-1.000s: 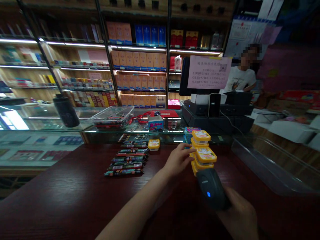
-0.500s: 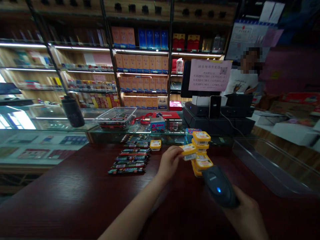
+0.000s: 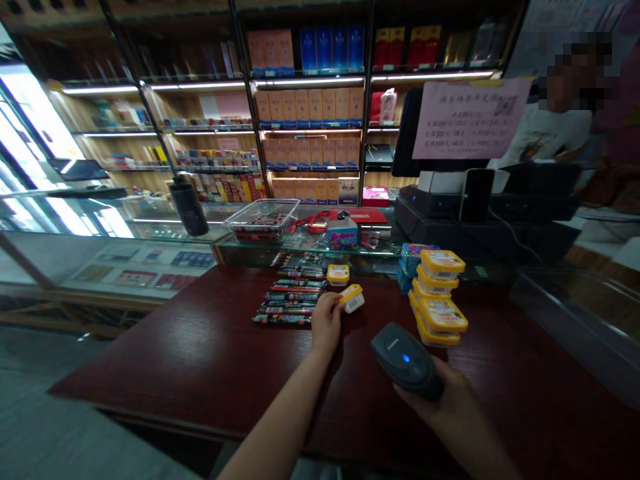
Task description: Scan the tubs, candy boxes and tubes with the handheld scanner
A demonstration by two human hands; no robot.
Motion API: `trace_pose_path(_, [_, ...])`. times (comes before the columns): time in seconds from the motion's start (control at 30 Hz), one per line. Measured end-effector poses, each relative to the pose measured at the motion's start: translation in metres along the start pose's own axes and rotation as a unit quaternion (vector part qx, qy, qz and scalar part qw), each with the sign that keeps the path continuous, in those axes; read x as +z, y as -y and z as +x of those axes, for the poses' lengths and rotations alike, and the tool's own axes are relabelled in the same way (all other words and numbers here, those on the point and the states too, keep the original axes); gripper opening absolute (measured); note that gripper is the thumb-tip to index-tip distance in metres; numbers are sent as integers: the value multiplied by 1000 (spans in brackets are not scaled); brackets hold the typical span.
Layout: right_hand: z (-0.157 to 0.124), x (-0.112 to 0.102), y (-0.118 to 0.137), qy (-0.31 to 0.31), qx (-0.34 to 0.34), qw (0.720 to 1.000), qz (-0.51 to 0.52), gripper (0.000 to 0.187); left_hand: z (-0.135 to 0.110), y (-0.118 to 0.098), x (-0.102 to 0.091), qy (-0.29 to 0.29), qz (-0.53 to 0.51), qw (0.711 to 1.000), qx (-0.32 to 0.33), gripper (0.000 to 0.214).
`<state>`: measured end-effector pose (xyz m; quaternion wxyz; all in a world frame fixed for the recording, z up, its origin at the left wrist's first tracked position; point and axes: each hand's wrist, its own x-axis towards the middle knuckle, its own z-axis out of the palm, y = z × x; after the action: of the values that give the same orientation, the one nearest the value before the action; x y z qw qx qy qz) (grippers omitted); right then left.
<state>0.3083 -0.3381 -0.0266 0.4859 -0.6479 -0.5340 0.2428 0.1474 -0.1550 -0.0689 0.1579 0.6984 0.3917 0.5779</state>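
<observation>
My left hand point(image 3: 327, 319) is closed on a small yellow-lidded cup point(image 3: 352, 297), tipped so its barcode label faces toward me, above the dark red counter point(image 3: 200, 360). My right hand point(image 3: 445, 400) grips a black handheld barcode scanner point(image 3: 405, 360) with a blue light, its head pointing toward the held cup. A leaning stack of the same yellow cups point(image 3: 439, 295) stands just right of the scanner. Another single yellow cup point(image 3: 338, 274) sits on the counter behind my left hand, beside a row of long dark snack sticks point(image 3: 290, 297).
A glass display case point(image 3: 150, 233) runs behind the counter with a clear tray point(image 3: 262, 219) and a black tumbler point(image 3: 189, 206) on it. A register with a screen and pink notice point(image 3: 465, 120) stands at right; a person point(image 3: 550, 133) sits behind it. Stocked shelves fill the back wall.
My left hand took one yellow cup off the stack and carried it leftward, away from the pile. The scanner swung left after it. The camera view shifted leftward.
</observation>
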Motion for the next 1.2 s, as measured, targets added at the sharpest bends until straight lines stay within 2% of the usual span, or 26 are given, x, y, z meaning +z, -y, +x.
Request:
trace_pose_path(0.3, [2,0,-6,2,-12,999,-33,35,-2,4,2,13,39,999,7,13])
trace_pose_path(0.4, [1,-3,-3,2,-20,993,-118,33,-2,2,2,14,45,999,-8,13])
trace_pose_path(0.57, [12,-9,-5,-17,-34,938,-344,19,-6,-1,-1,20,91,995,-42,16])
trace_pose_path(0.63, [19,-7,-13,-32,-69,921,-383,18,-8,-2,-2,22,72,997,-34,17])
trace_pose_path(0.73, [26,-3,-32,-56,-130,896,-422,26,-5,0,-5,17,36,999,-12,18])
trace_pose_path(0.83, [27,2,-49,-47,-182,880,-436,34,10,3,-9,-3,15,1000,14,18])
trace_pose_path(0.97, [25,4,-59,-59,-218,872,-433,35,51,11,-14,-1,25,998,60,18])
trace_pose_path(1.1, [27,2,-63,-69,-216,882,-413,35,89,27,-13,59,64,993,75,20])
trace_pose_path(1.2, [30,1,-68,-60,-211,894,-390,31,102,40,-10,118,97,986,70,20])
